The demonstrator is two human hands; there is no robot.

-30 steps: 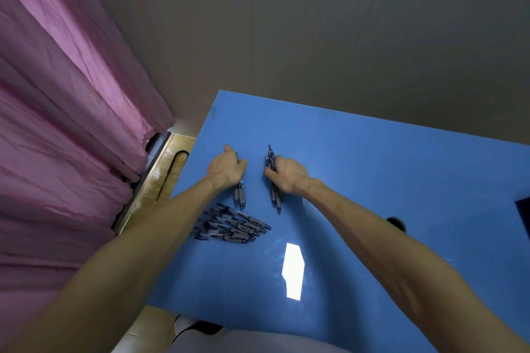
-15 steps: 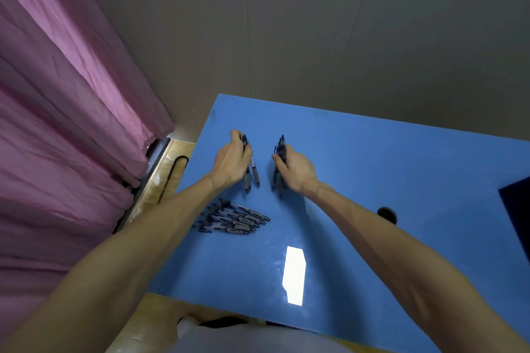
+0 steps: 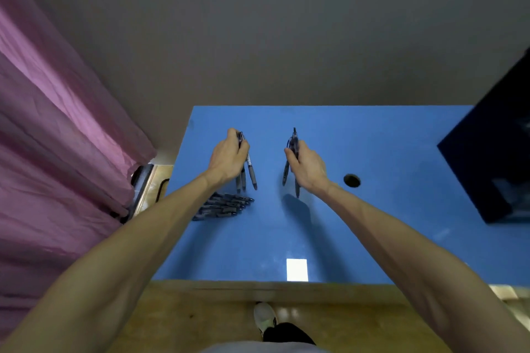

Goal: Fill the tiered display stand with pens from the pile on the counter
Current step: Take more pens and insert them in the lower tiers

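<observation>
My left hand (image 3: pixel 228 159) grips a small bunch of dark pens (image 3: pixel 249 173) held above the blue counter (image 3: pixel 372 209), tips pointing down toward me. My right hand (image 3: pixel 308 166) grips another bunch of pens (image 3: pixel 292 149), lifted off the surface, with its shadow below. The pile of dark pens (image 3: pixel 222 206) lies on the counter just under my left wrist. A dark box-like object (image 3: pixel 493 152), maybe the display stand, sits at the right edge, partly cut off and blurred.
A round cable hole (image 3: pixel 352 180) is in the counter right of my right hand. A pink curtain (image 3: pixel 57 137) hangs at the left. A grey wall stands behind the counter. My shoe (image 3: pixel 265 319) shows on the wooden floor below the front edge.
Both hands have lifted their bunches of pens off the counter and moved apart. The view has swung right, bringing the dark object at the right further into sight.
</observation>
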